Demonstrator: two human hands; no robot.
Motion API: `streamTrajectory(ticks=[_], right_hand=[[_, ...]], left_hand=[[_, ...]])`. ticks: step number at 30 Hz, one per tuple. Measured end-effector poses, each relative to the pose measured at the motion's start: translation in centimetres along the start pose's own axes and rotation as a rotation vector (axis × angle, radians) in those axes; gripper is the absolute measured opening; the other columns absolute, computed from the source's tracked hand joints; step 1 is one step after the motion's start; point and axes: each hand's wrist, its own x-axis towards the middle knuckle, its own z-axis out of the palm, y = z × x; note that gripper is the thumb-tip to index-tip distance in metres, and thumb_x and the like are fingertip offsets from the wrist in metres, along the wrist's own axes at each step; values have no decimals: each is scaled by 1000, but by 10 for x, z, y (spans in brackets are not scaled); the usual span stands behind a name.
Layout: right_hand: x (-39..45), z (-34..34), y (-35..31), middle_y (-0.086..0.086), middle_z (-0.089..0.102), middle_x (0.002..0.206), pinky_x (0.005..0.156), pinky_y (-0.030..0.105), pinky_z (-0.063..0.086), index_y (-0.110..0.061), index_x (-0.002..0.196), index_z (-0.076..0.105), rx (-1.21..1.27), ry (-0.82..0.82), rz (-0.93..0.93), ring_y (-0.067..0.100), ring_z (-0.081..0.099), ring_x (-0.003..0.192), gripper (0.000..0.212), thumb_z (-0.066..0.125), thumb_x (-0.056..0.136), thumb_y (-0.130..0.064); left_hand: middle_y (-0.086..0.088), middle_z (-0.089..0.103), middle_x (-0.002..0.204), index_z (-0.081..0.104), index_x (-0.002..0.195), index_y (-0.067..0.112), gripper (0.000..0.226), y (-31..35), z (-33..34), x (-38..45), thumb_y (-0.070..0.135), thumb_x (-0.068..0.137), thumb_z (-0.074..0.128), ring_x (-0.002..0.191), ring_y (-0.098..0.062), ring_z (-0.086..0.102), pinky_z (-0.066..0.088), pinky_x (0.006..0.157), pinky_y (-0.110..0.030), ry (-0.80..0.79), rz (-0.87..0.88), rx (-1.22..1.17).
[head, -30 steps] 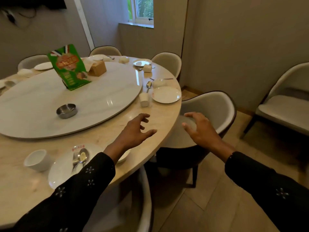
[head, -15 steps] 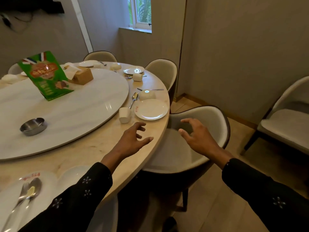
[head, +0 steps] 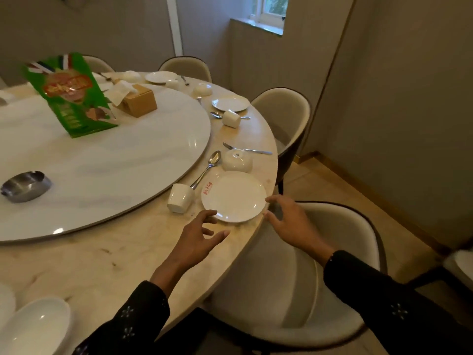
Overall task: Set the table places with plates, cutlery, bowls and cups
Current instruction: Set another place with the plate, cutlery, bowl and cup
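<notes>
A white plate (head: 234,196) with a red mark lies near the edge of the round beige table (head: 107,262). My left hand (head: 198,237) hovers just short of the plate's near rim, fingers spread and empty. My right hand (head: 286,221) reaches in at the plate's right rim, fingers loosely spread, holding nothing. Left of the plate a white cup (head: 180,198) lies tipped on its side. Behind it are a spoon (head: 207,167), an upturned white bowl (head: 237,160) and a fork (head: 249,149).
A white turntable (head: 97,160) carries a green menu card (head: 70,94), a tissue box (head: 138,100) and a metal ashtray (head: 24,186). More plates (head: 230,103), a cup (head: 231,118) and bowls sit further round. Beige chairs (head: 340,265) ring the table.
I have moved closer to the place setting with the marked plate. Both hands have reached forward, from over the table edge and chair to either side of the plate.
</notes>
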Motion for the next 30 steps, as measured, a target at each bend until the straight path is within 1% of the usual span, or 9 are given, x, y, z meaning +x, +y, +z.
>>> streamTrajectory(ticks=[4,7,9,13,17,20,25,28,30], right_hand=[[45,17,15,-3,43,144,104,31,37,-27,131,50,-10,-146,-88,15,40,133,39,56,94,-38],[81,28,25,-3,45,143,101,25,34,-26,130,52,-27,-241,-162,13,43,130,39,56,94,-39],[103,31,34,-3,46,142,99,21,30,-25,130,52,-12,-317,-225,13,42,129,38,56,94,-38],[145,28,52,-6,46,140,101,20,29,-26,129,53,3,-459,-333,11,42,129,38,56,94,-39],[177,21,67,-2,48,138,102,23,32,-23,128,55,-5,-549,-415,14,45,127,37,57,93,-36],[195,20,69,0,50,137,104,28,34,-22,127,56,0,-602,-456,18,47,124,35,58,93,-34],[206,29,71,2,47,140,105,27,32,-20,129,53,-40,-698,-525,18,44,127,39,58,93,-32],[207,33,72,3,44,142,109,31,32,-18,132,51,-124,-722,-597,20,41,130,42,59,92,-30],[207,33,74,2,42,144,111,35,34,-19,133,50,-192,-717,-640,20,39,131,44,61,91,-27]], left_hand=[[12,55,120,44,134,34,63,-4,10,13,47,79,72,99,-8,60,47,69,-14,118,-105,-14],[10,55,123,44,135,31,63,-1,27,26,45,80,72,101,-11,61,49,73,-17,208,-191,-27],[9,56,124,45,134,32,62,4,40,36,46,80,71,99,-10,61,48,71,-16,280,-231,-40],[9,55,125,43,134,32,60,19,61,56,45,82,70,98,-11,61,46,67,-13,444,-349,-49],[6,56,126,45,133,31,57,29,83,66,43,83,70,99,-12,61,46,66,-12,532,-428,-31],[4,57,124,46,132,28,56,33,94,69,40,83,70,100,-15,62,48,71,-17,590,-464,-26],[5,56,122,48,130,26,50,33,105,76,34,85,70,101,-12,59,47,76,-18,688,-509,11],[5,52,128,49,129,26,46,24,114,78,26,87,68,107,-9,53,45,87,-21,688,-539,75],[4,49,132,49,129,25,43,17,124,78,21,89,66,115,-11,51,43,97,-22,647,-493,115]])
